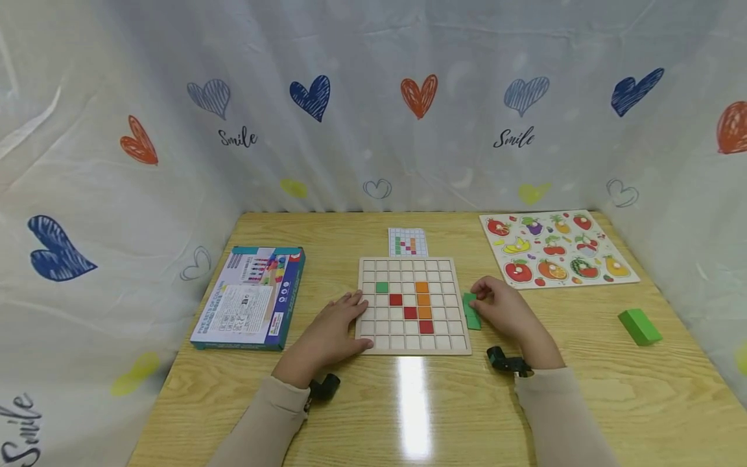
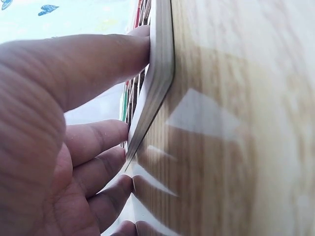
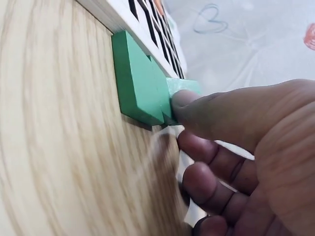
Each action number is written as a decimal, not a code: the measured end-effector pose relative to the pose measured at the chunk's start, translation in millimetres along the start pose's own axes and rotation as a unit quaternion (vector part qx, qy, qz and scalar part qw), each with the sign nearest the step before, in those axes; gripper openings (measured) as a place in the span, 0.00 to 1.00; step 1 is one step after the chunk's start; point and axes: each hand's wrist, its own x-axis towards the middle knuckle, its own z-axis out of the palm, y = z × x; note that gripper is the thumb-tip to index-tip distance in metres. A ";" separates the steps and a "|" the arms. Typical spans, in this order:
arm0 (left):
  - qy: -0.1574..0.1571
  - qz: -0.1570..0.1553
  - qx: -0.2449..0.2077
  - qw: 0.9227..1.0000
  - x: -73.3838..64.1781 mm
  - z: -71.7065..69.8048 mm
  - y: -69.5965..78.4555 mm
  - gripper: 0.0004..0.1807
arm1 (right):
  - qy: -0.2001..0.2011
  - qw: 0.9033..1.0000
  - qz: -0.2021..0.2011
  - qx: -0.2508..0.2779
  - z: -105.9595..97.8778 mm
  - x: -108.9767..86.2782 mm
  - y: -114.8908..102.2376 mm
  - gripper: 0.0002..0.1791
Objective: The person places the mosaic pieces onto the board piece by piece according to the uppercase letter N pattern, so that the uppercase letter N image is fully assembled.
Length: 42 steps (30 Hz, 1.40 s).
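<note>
A wooden grid board (image 1: pixel 408 351) lies flat, holding one green tile (image 1: pixel 382 287), several red tiles (image 1: pixel 396 299) and a column of orange tiles (image 1: pixel 423 299) in its cells. My left hand (image 1: pixel 335 327) rests at the board's left side with fingers spread; its thumb touches the board's edge (image 2: pixel 160 64) near the front corner. Beside the board's right edge, loose green tiles (image 1: pixel 474 322) lie on the table. My right hand (image 1: pixel 504 310) pinches a green tile (image 3: pixel 176 87) there, thumb on top, with another green tile (image 3: pixel 138 81) right against it.
Behind the board lies a small pattern card (image 1: pixel 408 241) with a coloured grid. A boxed set (image 1: pixel 251 298) is at the left, a fruit puzzle board (image 1: pixel 554 250) at the back right. A green block (image 1: pixel 640 326) sits toward the right edge of the table.
</note>
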 end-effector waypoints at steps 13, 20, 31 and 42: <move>0.001 0.002 0.003 1.000 -0.4 -1.4 -2.3 0.46 | 0.084 0.994 -0.022 0.069 19.7 4.8 -52.1 0.07; 0.003 0.006 0.000 1.000 0.0 -3.7 -1.3 0.46 | 0.011 0.994 -0.082 0.077 70.4 31.0 -105.5 0.04; 0.001 0.009 -0.001 1.000 1.6 -1.7 2.6 0.47 | -0.003 0.994 -0.097 0.042 103.3 52.2 -117.6 0.02; 0.005 0.005 0.003 1.000 -0.1 -2.4 0.9 0.47 | -0.033 0.993 -0.111 0.001 102.4 51.2 -121.3 0.03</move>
